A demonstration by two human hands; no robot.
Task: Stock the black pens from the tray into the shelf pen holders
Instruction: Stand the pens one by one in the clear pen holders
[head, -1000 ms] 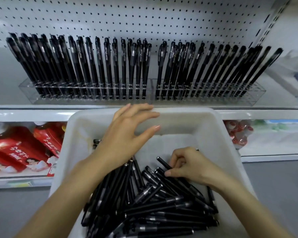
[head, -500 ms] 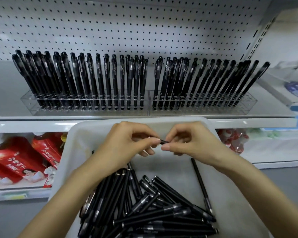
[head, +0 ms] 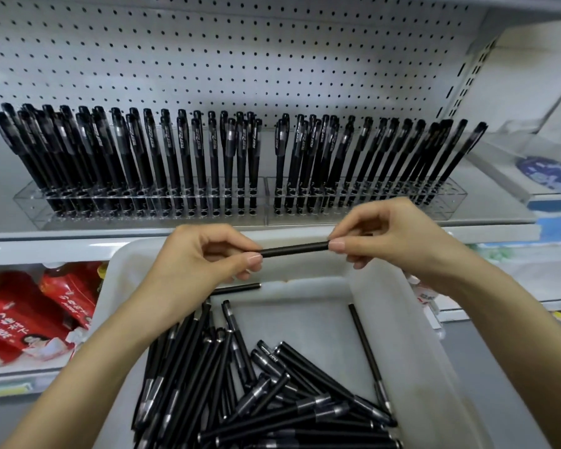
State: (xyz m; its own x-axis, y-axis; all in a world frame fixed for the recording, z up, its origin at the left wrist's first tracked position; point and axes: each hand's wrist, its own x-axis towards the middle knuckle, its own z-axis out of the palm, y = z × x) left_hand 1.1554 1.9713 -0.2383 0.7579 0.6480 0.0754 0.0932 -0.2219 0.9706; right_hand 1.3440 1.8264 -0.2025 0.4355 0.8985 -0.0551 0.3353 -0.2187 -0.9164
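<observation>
L hand (head: 201, 257) & R hand (head: 386, 238) each pinch one end of a black pen (head: 293, 248), held flat above white tray (head: 412, 335), maybe a 2nd pen under L palm, pen holders (head: 240, 205) on shelf w/ pens

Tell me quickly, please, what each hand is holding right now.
Left hand: closed, pinching one end of a black pen held above the tray.
Right hand: closed, pinching the other end of the same pen.

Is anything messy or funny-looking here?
Only the tray is messy: its loose pens lie in a crisscross heap, and one pen lies apart by the right wall. The shelf pens stand neatly in their clear holders.
</observation>
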